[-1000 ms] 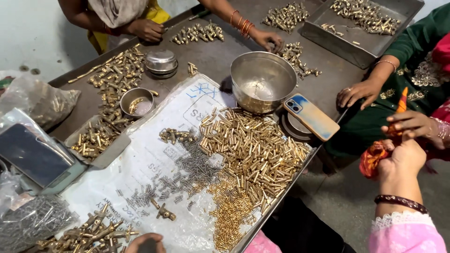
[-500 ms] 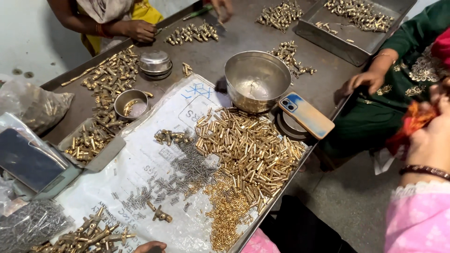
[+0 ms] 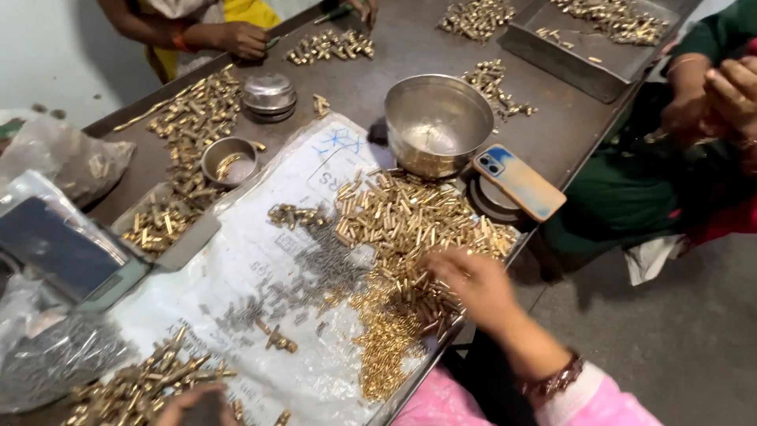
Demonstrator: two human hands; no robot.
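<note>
— Head view, starting at the near left corner of the table [image 3: 441, 55]: the left hand [image 3: 193, 404] barely shows beside a heap of brass fittings [image 3: 134, 386]; its grip cannot be told.

— And further right?

— The right hand [image 3: 473, 288] rests with fingers curled on the pile of brass pins [image 3: 410, 229], on the white plastic sheet [image 3: 260, 268] by the near edge. They look small, hard, slippery and dense; best pinched individually at mid-length.

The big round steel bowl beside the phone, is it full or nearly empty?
Nearly empty: the big round steel bowl stands upright with its shiny inner wall bare, and only a thin scatter of small pieces lies on its bottom.
</note>
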